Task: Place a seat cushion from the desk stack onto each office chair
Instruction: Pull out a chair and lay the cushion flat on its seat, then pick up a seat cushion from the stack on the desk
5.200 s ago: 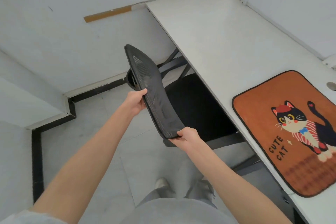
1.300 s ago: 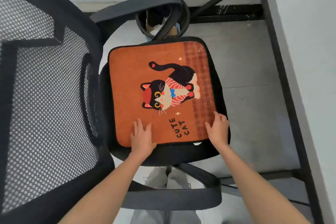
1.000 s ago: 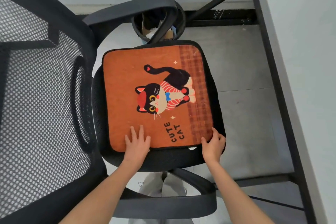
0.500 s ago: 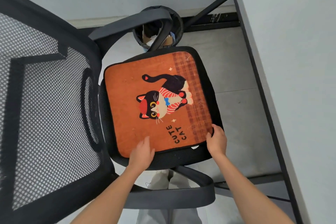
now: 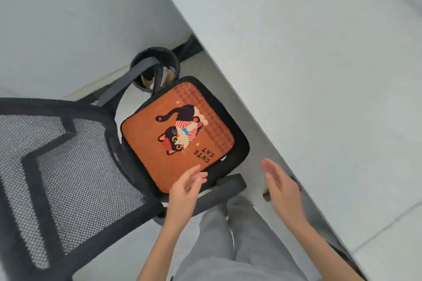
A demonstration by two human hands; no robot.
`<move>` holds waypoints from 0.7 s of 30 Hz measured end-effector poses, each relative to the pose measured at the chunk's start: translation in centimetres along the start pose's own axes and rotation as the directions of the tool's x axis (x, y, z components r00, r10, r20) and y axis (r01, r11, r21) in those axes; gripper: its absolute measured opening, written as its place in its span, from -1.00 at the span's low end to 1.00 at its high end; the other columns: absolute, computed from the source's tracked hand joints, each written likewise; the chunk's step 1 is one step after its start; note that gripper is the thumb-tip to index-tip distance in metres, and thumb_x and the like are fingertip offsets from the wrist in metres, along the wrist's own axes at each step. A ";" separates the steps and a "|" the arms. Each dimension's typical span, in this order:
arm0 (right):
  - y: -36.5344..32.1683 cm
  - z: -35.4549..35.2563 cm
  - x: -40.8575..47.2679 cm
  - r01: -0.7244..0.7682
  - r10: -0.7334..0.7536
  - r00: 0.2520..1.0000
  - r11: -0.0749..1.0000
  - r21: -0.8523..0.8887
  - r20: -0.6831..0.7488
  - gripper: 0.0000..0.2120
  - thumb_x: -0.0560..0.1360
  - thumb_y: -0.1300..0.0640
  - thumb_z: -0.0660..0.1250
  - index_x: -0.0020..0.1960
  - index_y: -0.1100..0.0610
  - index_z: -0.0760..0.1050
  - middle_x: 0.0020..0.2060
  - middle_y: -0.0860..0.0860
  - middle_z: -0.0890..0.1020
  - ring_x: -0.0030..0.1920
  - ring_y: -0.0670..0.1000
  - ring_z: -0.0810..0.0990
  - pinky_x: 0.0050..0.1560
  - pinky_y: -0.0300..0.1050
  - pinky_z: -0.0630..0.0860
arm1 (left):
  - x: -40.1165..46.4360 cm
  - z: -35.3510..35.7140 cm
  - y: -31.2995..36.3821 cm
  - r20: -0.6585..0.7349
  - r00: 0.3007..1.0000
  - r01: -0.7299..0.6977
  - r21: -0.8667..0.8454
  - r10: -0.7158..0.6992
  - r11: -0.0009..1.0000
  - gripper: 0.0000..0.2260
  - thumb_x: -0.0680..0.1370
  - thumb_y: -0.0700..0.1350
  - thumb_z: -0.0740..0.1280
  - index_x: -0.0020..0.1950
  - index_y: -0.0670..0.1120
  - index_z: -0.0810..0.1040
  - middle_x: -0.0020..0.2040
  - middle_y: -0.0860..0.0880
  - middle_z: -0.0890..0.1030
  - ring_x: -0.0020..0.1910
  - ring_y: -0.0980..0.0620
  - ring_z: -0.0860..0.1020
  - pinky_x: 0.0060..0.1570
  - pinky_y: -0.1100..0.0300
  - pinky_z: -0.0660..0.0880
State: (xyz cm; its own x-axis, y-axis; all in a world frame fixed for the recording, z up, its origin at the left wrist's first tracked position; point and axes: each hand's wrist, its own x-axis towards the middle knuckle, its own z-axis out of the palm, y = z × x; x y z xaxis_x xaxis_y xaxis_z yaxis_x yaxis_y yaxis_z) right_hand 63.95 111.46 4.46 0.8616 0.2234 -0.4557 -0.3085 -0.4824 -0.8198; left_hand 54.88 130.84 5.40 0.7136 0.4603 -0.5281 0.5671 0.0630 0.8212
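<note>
An orange seat cushion (image 5: 148, 143) with a black cat and the words "CUTE CAT" lies flat on the seat of a black office chair (image 5: 68, 178) with a mesh back. My left hand (image 5: 185, 189) hovers over the cushion's near edge, fingers apart, holding nothing. My right hand (image 5: 282, 187) is lifted clear of the cushion to its right, near the desk edge, open and empty. The desk stack of cushions is out of view.
The white desk (image 5: 308, 75) runs diagonally along the right, its edge close to the chair seat. A black waste bin (image 5: 155, 68) stands behind the chair's far armrest. The near armrest (image 5: 219, 191) lies under my left hand. My grey trouser legs are below.
Both hands have let go of the cushion and lifted off it; the right one has swung out to the right. The view has tilted, bringing the desk top into sight.
</note>
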 end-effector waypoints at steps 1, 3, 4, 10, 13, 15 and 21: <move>0.4 -1.2 -1.7 -0.016 0.017 0.999 0.999 0.035 -0.047 -0.68 0.57 0.25 0.14 0.29 0.09 0.43 0.16 -0.09 0.59 0.12 -0.23 0.54 0.15 -0.18 0.51 | -0.9 0.2 0.6 0.041 0.999 -0.013 0.008 0.012 1.000 -0.78 0.56 -0.23 0.22 0.18 -0.07 0.50 -0.01 0.01 0.66 -0.08 0.23 0.62 -0.08 0.48 0.49; 1.2 -3.1 -4.7 -0.030 0.052 0.987 0.990 0.137 -0.154 -0.75 0.57 0.23 0.15 0.16 -0.01 0.48 0.01 -0.13 0.65 -0.04 -0.29 0.59 -0.05 -0.36 0.51 | -2.0 0.5 1.5 0.144 0.989 -0.048 0.054 0.040 0.997 -0.79 0.56 -0.24 0.21 0.16 -0.07 0.52 -0.03 0.00 0.67 -0.09 0.19 0.64 -0.01 0.36 0.53; 1.7 -3.8 -6.1 -0.036 0.078 0.973 0.981 0.191 -0.218 -0.76 0.57 0.22 0.16 0.09 -0.05 0.49 -0.06 -0.13 0.67 -0.07 -0.26 0.61 -0.05 -0.34 0.50 | -2.3 0.8 1.7 0.208 0.977 -0.070 0.094 0.049 0.993 -0.79 0.57 -0.23 0.21 0.14 -0.04 0.52 -0.03 0.00 0.67 -0.08 0.17 0.64 0.02 0.30 0.54; 7.0 -2.0 -16.1 -0.091 0.337 0.768 0.899 0.429 -0.544 -0.75 0.56 0.25 0.15 -0.01 -0.08 0.48 -0.10 -0.12 0.63 -0.13 -0.32 0.60 0.03 -0.24 0.51 | -2.5 3.4 1.5 0.642 0.767 -0.296 0.350 0.003 0.889 -0.74 0.57 -0.24 0.19 0.00 0.14 0.52 -0.12 0.09 0.68 -0.11 0.22 0.64 0.06 0.17 0.52; 9.4 1.8 -21.6 -0.097 0.501 0.607 0.817 0.568 -0.617 -0.73 0.55 0.29 0.17 -0.04 -0.08 0.47 -0.12 -0.12 0.62 -0.16 -0.33 0.60 -0.02 -0.30 0.52 | -3.9 5.2 0.4 0.820 0.565 -0.458 0.398 -0.085 0.795 -0.72 0.57 -0.26 0.18 0.00 0.12 0.53 -0.19 0.20 0.69 -0.13 0.22 0.63 0.04 0.22 0.51; 10.6 4.4 -25.2 -0.084 0.610 0.496 0.742 0.666 -0.618 -0.76 0.55 0.31 0.17 -0.01 -0.01 0.48 -0.12 -0.08 0.62 -0.16 -0.26 0.63 -0.05 -0.31 0.53 | -5.8 7.0 -0.1 0.896 0.418 -0.543 0.380 -0.151 0.749 -0.73 0.57 -0.28 0.17 0.00 0.07 0.54 -0.22 0.16 0.69 -0.18 0.26 0.63 -0.04 0.35 0.50; 13.3 12.0 -35.5 0.094 0.836 0.099 0.533 0.841 -0.540 -0.75 0.54 0.32 0.16 -0.01 0.03 0.52 -0.13 -0.11 0.64 -0.13 -0.19 0.64 0.01 -0.18 0.52 | -16.1 14.6 -2.9 0.939 0.000 -0.708 0.242 -0.343 0.663 -0.79 0.59 -0.25 0.14 0.10 -0.09 0.52 -0.10 0.05 0.65 -0.18 0.28 0.62 -0.06 0.39 0.51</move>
State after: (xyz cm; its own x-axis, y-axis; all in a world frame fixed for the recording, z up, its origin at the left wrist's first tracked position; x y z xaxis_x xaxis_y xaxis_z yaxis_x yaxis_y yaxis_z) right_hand 24.45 107.30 5.58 0.0455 -0.8386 -0.5428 -0.4222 0.4763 -0.7713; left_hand 47.79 110.38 8.39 0.1918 -0.8535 -0.4845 -0.0295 -0.4985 0.8664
